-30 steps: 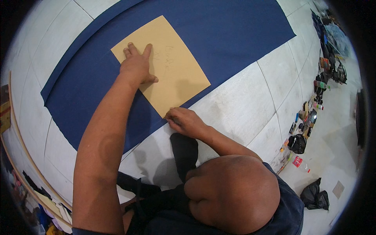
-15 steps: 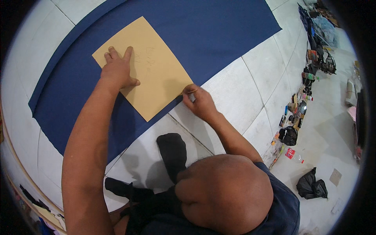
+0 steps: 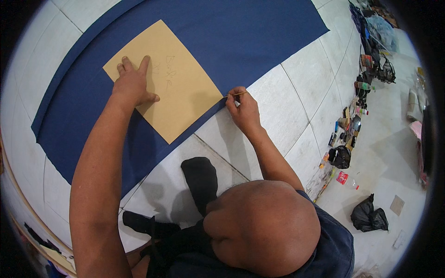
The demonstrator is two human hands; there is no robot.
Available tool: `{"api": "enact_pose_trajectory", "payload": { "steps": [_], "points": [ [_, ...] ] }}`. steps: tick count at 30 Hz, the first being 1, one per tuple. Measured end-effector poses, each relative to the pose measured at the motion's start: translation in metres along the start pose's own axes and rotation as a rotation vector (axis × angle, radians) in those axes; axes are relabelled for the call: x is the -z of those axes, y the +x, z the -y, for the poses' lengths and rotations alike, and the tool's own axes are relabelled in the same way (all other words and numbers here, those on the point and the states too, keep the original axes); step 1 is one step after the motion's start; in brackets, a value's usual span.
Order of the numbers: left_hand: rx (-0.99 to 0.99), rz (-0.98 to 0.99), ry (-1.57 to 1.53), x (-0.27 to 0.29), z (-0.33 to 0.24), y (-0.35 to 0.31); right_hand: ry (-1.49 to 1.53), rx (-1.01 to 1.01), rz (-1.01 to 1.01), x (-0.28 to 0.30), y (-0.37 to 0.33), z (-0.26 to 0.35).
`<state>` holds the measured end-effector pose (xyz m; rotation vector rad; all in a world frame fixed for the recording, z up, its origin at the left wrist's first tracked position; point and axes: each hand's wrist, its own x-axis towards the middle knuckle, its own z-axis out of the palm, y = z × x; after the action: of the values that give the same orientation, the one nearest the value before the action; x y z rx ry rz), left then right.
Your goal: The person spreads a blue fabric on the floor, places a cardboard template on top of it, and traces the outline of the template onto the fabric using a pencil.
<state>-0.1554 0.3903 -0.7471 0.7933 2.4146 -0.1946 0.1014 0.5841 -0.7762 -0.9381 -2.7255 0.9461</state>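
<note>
A tan sheet of paper or card [image 3: 185,92] with handwriting on it lies at a slant on dark blue fabric [image 3: 241,41], which is spread over the floor. My left hand [image 3: 133,83] presses flat on the sheet near its left edge, fingers and thumb spread. At the sheet's right corner, close to the fabric's near edge, my right hand [image 3: 244,109] pinches a thin yellowish-brown pencil [image 3: 238,94]. Its tip meets the fabric right beside that corner.
White floor tiles [image 3: 296,88] surround the fabric. My black-socked foot [image 3: 200,183] rests just below it. Along the right, bottles, small tools and bags form a row, with a black plastic bag [image 3: 369,214] and a clear bottle [image 3: 346,180] nearer.
My right hand has shifted slightly right and up with the pencil, from the sheet's lower right edge to its corner. The left hand keeps its place on the sheet.
</note>
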Motion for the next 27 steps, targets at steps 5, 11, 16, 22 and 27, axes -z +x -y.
{"api": "enact_pose_trajectory", "payload": {
  "steps": [5,11,16,22,27],
  "points": [
    [0.005,-0.016,0.003,-0.001,0.003,-0.002,0.021,0.016,-0.002,-0.002,-0.001,0.002],
    [-0.021,-0.06,0.025,-0.003,0.01,-0.007,0.28,-0.036,-0.173,0.001,-0.002,-0.009],
    [0.163,-0.134,0.097,-0.013,0.053,-0.005,0.206,0.222,-0.457,0.017,0.003,-0.008],
    [0.297,-0.168,0.007,0.0,0.123,0.013,0.199,0.203,-0.081,0.064,0.046,0.075],
    [0.088,-0.182,-0.191,-0.005,0.074,0.027,-0.245,0.648,0.109,0.079,0.119,0.146]
  ]
}}
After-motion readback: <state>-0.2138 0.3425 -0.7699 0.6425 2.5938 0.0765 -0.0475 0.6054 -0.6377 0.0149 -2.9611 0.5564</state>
